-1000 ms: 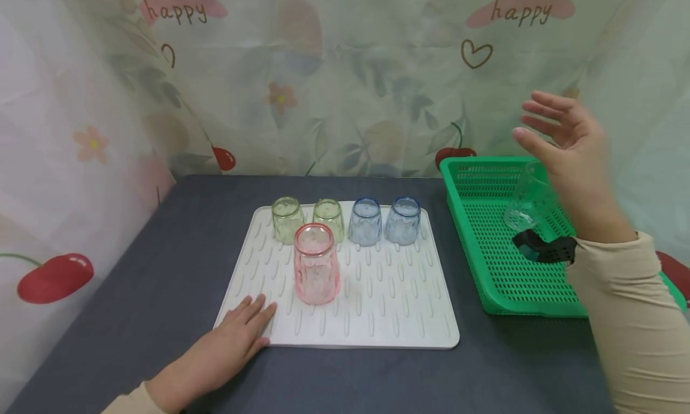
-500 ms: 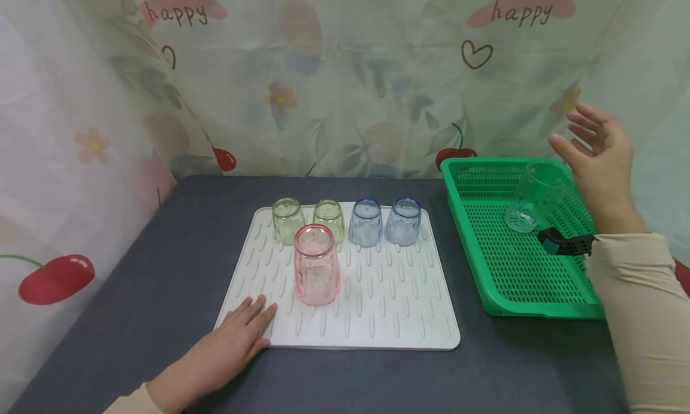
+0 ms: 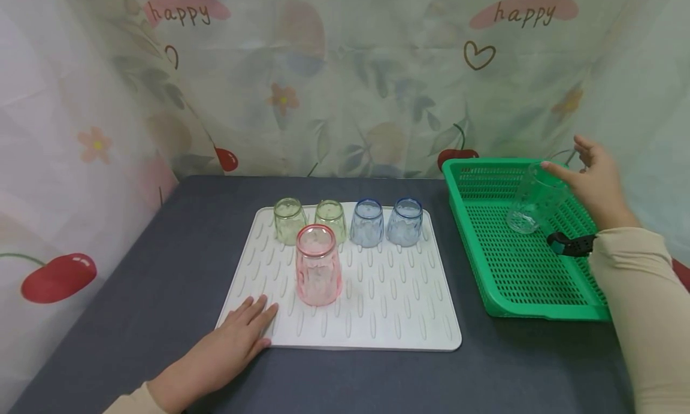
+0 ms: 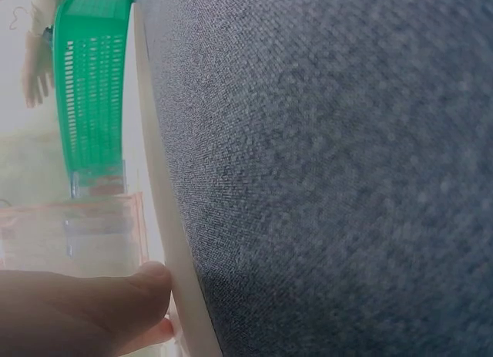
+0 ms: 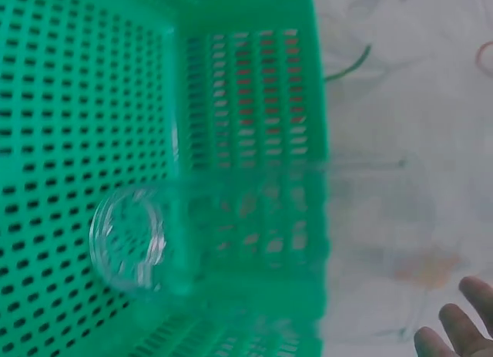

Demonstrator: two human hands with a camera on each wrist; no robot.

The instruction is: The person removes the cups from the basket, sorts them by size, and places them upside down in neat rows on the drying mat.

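My left hand (image 3: 229,345) lies flat with fingers spread on the front left corner of a white ridged mat (image 3: 388,318). The left wrist view shows its thumb (image 4: 146,287) along the mat's edge. Just ahead stands a tall pink glass (image 3: 318,276), upside down or upright I cannot tell. Behind it are two green glasses (image 3: 290,222) and two blue glasses (image 3: 368,223). My right hand (image 3: 598,183) is beside the upper end of a clear glass (image 3: 530,204) in the green basket. Its fingers are loosely bent and, in the right wrist view, apart from the glass (image 5: 127,237).
The green basket (image 3: 480,270) with slotted walls stands right of the mat on a dark grey tabletop (image 3: 366,378). A printed curtain (image 3: 345,78) closes off the back and sides. A black strap (image 3: 571,244) sits on my right wrist.
My right hand moves rightward from above the basket, then lowers toward the top of the clear glass. The left hand and the glasses on the mat stay in place.
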